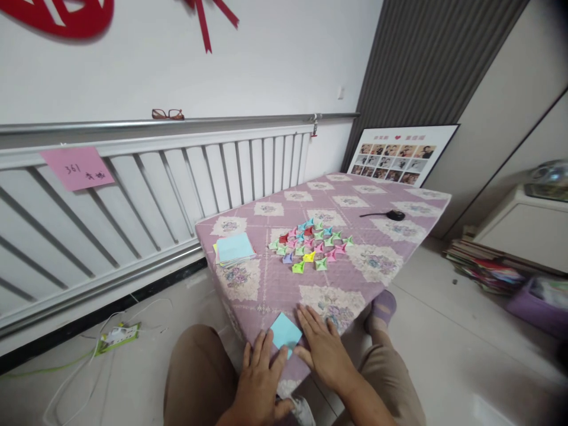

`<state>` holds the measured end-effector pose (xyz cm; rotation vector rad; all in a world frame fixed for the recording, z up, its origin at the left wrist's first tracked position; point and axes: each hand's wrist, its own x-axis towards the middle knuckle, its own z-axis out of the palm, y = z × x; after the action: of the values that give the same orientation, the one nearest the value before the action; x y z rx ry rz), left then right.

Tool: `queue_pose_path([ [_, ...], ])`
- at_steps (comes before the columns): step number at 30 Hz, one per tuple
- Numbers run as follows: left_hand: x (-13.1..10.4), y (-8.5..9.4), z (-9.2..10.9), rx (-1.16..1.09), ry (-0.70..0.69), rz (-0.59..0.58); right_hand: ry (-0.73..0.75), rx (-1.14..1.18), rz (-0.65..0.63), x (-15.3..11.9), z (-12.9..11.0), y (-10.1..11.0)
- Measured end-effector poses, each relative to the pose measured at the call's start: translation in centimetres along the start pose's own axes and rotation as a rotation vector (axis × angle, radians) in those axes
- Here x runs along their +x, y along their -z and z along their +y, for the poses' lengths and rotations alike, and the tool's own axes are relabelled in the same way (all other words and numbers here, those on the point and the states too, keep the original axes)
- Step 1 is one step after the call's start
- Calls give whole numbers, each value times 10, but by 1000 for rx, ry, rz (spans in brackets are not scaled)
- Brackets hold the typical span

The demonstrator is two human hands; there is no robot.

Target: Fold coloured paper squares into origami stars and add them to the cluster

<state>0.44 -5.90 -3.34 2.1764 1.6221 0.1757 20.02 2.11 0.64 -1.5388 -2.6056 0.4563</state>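
A light blue sheet of paper [284, 330] lies flat near the table's front corner, turned like a diamond. My left hand [260, 376] rests at its left edge, fingers stretched out and lying flat. On the other side my right hand [323, 349] also lies flat with fingers extended, its thumb by the paper's lower right edge. Farther up the table stand several small folded paper pieces [309, 257] in green, pink, blue, red, yellow and purple. To their left is a stack of coloured paper squares [234, 247] with a light blue one on top.
The table wears a purple floral cloth [275, 284]. A black round object with a thin strip [394, 215] lies at the far right. A white radiator [177, 189] runs along the left wall. A power strip [119, 337] with cables sits on the floor, and stacked papers [479, 263] stand at right.
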Motion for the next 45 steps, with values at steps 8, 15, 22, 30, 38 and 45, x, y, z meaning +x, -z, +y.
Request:
queue_pose_path([
  [8, 0, 4, 1, 15, 20, -40, 67, 0, 109, -16, 11, -20],
  [15, -1, 2, 3, 32, 39, -29, 181, 103, 401, -8, 12, -12],
  [22, -1, 24, 1, -43, 11, -17, 229, 270, 296, 1, -6, -20],
  [30, 22, 55, 11, 12, 128, 120, 159, 317, 116, -1, -5, -2],
  [38, 31, 58, 7, 42, 123, 114, 140, 306, 154, 3, -5, -8],
  [45, 34, 59, 5, 29, 117, 132, 188, 362, 125, 4, 0, -6],
])
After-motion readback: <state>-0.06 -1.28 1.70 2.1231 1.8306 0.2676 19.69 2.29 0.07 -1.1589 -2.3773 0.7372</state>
